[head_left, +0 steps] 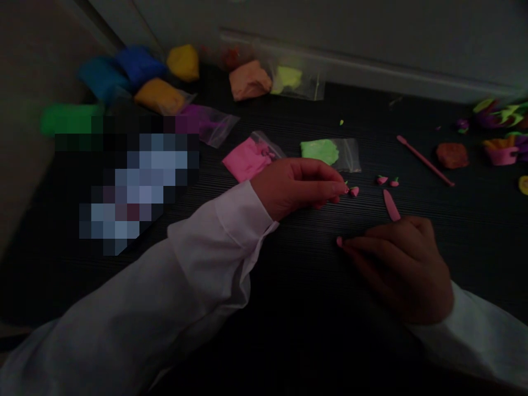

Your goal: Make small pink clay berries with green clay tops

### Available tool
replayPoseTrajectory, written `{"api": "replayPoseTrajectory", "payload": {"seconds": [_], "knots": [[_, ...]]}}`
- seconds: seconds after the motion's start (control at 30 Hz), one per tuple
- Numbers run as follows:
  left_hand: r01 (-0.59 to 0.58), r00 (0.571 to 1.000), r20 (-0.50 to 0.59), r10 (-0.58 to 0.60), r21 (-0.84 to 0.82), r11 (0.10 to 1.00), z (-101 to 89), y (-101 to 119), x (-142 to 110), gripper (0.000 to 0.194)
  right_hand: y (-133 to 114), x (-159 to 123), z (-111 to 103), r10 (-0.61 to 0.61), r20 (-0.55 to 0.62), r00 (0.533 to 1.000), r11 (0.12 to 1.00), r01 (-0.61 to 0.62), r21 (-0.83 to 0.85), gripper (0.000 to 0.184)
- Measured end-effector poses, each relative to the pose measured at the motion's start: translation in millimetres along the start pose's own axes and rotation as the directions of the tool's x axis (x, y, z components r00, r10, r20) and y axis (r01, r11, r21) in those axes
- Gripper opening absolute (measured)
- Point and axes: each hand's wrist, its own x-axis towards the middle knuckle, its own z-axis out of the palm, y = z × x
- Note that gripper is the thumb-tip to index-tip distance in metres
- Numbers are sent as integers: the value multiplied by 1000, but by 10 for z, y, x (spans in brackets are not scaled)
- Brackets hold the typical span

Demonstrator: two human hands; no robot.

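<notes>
Reaching in from the left, my left hand [303, 186] has its thumb and fingertips pinched together over the table. A speck of pink and green clay shows at those fingertips, partly hidden. Just beyond them sits a small pink clay piece [355, 191]. My right hand [408, 264], lower and to the right, pinches a tiny bit of pink clay [339, 241] between thumb and forefinger. A pink modelling knife [391, 205] sticks out past its knuckles, the other end hidden; whether the hand grips it I cannot tell. Two small pink-and-green clay pieces [388, 180] lie beyond the blade.
Pink clay [247, 158] and light green clay [319, 151] lie in bags behind my left hand. More coloured clay packs [140, 65] are at back left. A pink stick tool [424, 160], brown clay [452, 155] and clay figures [500, 150] lie right. A blurred-out object [144, 187] is left.
</notes>
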Motion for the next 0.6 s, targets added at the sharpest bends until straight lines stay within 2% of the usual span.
{"api": "replayPoseTrajectory", "payload": {"seconds": [0.23,0.43,0.6], "knots": [[2,1000,-5,-2,-4,1000,1,-4,3,6,3,-21,-37,-50,40,998,996,52,-68,28],[-14,1000,1,14,-24,1000,-1,-18,0,5,-33,-15,-24,-50,110,993,983,69,-168,28],[-4,1000,-1,4,-30,1000,0,-17,1,5,-35,-16,-3,-29,123,992,987,48,-151,26]]}}
